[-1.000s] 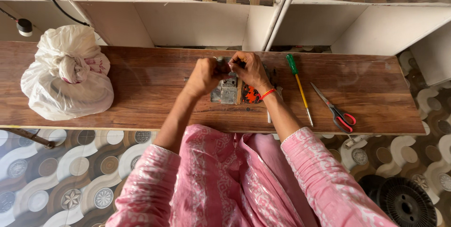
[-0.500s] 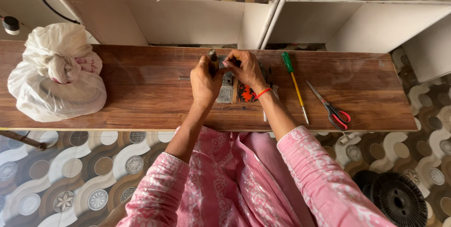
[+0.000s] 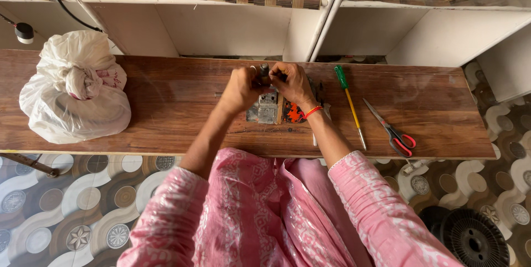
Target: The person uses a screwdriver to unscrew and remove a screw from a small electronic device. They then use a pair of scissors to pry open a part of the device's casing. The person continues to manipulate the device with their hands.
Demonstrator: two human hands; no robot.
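The left hand (image 3: 239,89) is curled closed, its fingertips pinching a small dark cylindrical part (image 3: 264,71) from the left; the right hand (image 3: 293,83) is likewise closed, its fingers bearing on the same part from the right, an orange-red band at its wrist. The part stands at the top of a small grey metal device (image 3: 267,108), which rests on the wooden board (image 3: 182,106) directly below both hands, near the board's middle; an orange-and-black piece (image 3: 292,113) lies against the device's right side, partly under the right wrist. To the right, apart from the hands, a green-handled screwdriver (image 3: 349,104) lies lengthwise across the board; beyond it, red-handled scissors (image 3: 390,130) lie closed, handles toward the near edge. At the board's far left sits a knotted white plastic bag (image 3: 74,93). White shelving (image 3: 310,18) stands behind the board; patterned flooring (image 3: 66,211) lies below it.
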